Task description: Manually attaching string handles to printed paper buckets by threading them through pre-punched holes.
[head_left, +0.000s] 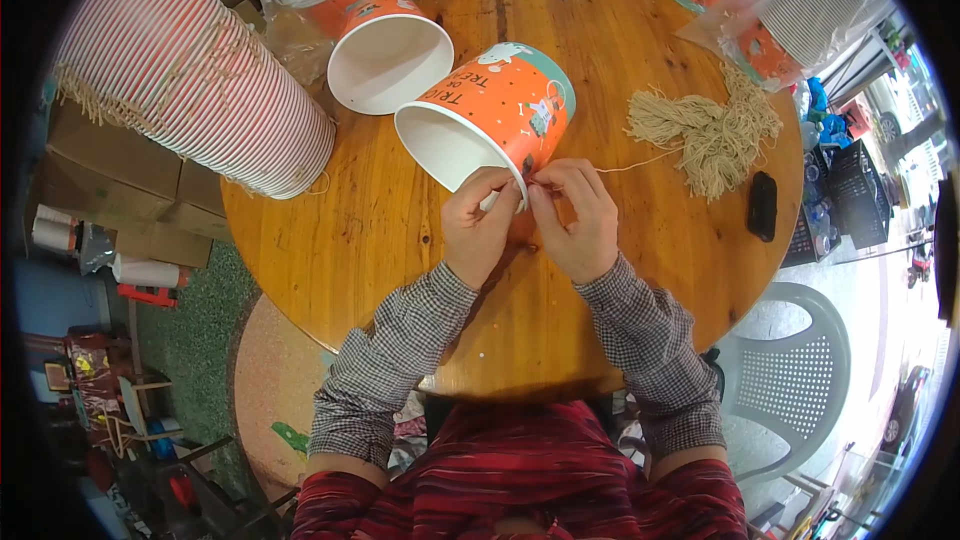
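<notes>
The orange bucket [492, 98] lies on its side at upper centre, its lower rim between my hands. My left hand [479, 222] pinches that rim; my right hand [580, 215] meets the outer wall, its exact hold unclear. Pale cord [640, 162] runs toward the tan bundle [706, 132], upper right.

On the tabletop [360, 220] before you, a bucket [505, 105] lies, its near rim at your left hand [477, 227] and right hand [582, 223]. A second bucket [388, 68] sits behind it to the left; farther left is a bucket stack [200, 70]. To your right lies a twine bundle [708, 133], an oblong object [762, 207] nearer you. Right of the tabletop stands a chair [787, 375].
</notes>
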`<state>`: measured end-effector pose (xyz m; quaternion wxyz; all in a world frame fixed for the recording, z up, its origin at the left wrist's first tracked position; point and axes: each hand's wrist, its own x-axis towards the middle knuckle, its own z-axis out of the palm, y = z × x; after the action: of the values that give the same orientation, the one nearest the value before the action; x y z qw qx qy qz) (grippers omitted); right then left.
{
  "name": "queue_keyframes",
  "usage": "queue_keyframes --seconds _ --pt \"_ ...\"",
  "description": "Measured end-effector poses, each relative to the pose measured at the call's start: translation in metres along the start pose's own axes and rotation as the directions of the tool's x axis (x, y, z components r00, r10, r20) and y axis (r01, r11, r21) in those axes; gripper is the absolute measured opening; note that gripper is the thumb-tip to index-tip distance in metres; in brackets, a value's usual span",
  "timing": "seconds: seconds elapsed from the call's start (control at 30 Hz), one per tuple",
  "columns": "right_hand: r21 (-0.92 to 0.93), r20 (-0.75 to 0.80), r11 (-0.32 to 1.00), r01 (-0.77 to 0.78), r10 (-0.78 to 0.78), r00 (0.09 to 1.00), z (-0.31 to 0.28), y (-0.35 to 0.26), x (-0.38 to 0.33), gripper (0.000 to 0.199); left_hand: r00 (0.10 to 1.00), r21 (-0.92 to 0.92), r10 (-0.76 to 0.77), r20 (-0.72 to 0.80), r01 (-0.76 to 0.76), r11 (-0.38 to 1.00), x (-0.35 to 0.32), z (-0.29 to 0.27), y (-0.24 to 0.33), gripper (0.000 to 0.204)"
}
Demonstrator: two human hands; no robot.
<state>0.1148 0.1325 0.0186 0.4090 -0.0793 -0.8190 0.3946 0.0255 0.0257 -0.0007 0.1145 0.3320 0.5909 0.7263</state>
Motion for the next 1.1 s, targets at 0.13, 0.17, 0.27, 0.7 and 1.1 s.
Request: queue_keyframes --seconds 0.13,0.17,0.27,0.7,1.1 --pt "-0.047 -0.005 0.998 0.029 -0.029 1.0 0.001 -0.007 0.002 0.022 0.997 -0.023 0.004 -0.072 -0.006 1.0 0.002 -0.003 -0.001 0.01" --pt "-0.049 -0.006 0.998 0.028 -0.028 1.0 0.003 -0.004 0.001 0.022 0.998 -0.024 0.003 -0.07 -0.005 1.0 0.002 -0.004 0.001 0.01" --pt "0.022 0.012 0.994 -0.104 0.104 0.995 0.005 0.006 -0.003 0.024 0.945 0.246 0.323 -0.054 -0.301 0.921 -0.002 -0.003 0.007 0.016" --pt "0.016 0.293 0.992 -0.122 0.112 0.95 -0.011 0.005 0.001 0.014 0.974 0.288 0.224 -0.045 -0.202 0.936 0.013 -0.009 0.008 0.012" --pt "-0.111 0.099 0.989 0.099 -0.088 0.991 -0.014 0.006 0.003 0.012 0.973 0.364 0.132 0.187 -0.194 0.911 0.011 -0.011 0.012 0.01"
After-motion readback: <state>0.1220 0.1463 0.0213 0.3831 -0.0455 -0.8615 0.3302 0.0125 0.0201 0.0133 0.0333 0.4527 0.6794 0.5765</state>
